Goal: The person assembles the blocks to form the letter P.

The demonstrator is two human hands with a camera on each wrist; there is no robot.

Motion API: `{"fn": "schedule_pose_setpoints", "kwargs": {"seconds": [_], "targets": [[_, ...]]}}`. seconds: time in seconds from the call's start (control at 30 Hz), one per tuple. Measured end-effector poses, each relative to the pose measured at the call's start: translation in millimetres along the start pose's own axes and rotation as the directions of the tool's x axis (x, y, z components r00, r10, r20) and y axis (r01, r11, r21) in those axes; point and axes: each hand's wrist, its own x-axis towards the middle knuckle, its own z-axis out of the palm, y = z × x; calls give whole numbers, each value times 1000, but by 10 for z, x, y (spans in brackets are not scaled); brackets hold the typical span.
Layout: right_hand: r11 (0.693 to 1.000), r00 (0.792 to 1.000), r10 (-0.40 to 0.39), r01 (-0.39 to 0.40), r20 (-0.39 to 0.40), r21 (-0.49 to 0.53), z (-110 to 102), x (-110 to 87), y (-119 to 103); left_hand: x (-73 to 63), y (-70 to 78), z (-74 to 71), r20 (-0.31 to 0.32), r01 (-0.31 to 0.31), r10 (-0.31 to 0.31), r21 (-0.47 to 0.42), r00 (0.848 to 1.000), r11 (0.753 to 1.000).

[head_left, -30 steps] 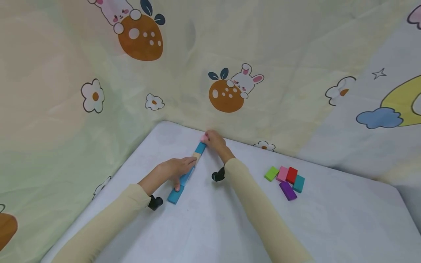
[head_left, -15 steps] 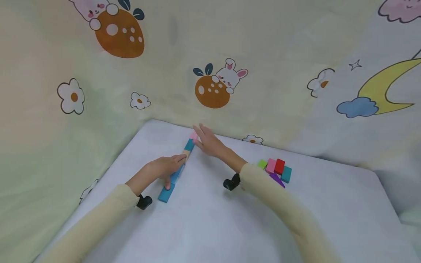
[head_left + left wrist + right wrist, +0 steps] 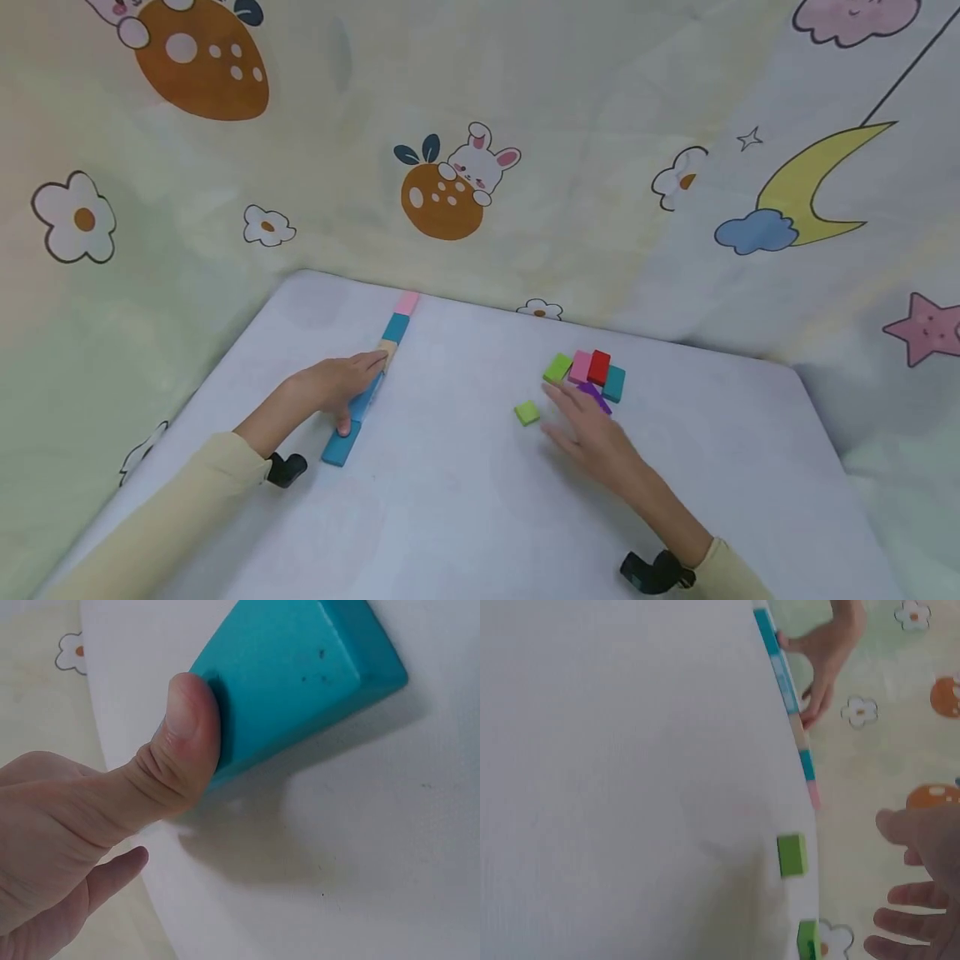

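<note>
My left hand (image 3: 333, 387) rests along a row of wooden blocks, fingertips at the plain wood block (image 3: 387, 347) and thumb against the edge of the near teal block (image 3: 341, 446). Between them lies a light blue block (image 3: 367, 396), partly covered by the hand. A second teal block (image 3: 396, 327) and a pink block (image 3: 407, 302) finish the far end. My right hand (image 3: 592, 437) hovers with spread fingers and holds nothing. Just left of its fingertips is a small green block (image 3: 527, 412); a purple block (image 3: 595, 396) is partly hidden behind that hand.
Beyond the right hand sit another green block (image 3: 557, 367), a loose pink block (image 3: 580, 367), a red block (image 3: 598, 367) and a loose teal block (image 3: 613, 383), close together. Patterned cloth (image 3: 337, 167) rises behind the white table (image 3: 450, 517).
My right hand has left the pink end of the row and come across to the loose blocks. One green block now lies apart from that group. The left hand keeps its place on the row.
</note>
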Motion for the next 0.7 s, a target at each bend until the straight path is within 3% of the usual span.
{"fn": "schedule_pose_setpoints", "kwargs": {"seconds": [0.1,0.2,0.43,0.7], "targets": [[991,990,124,-127,-69,-38,11,3,278,-21,-3,-7,12,-1,1,-11,1000,1000],[979,982,180,-185,-58,-91,55,11,493,-24,-2,0,30,1,-1,-14,1000,1000],[979,994,108,-112,-37,-168,127,26,701,-11,-15,23,37,5,-4,-27,999,1000],[991,997,77,-78,-14,-113,82,23,737,9,-38,21,25,6,-6,-23,1000,1000]]}}
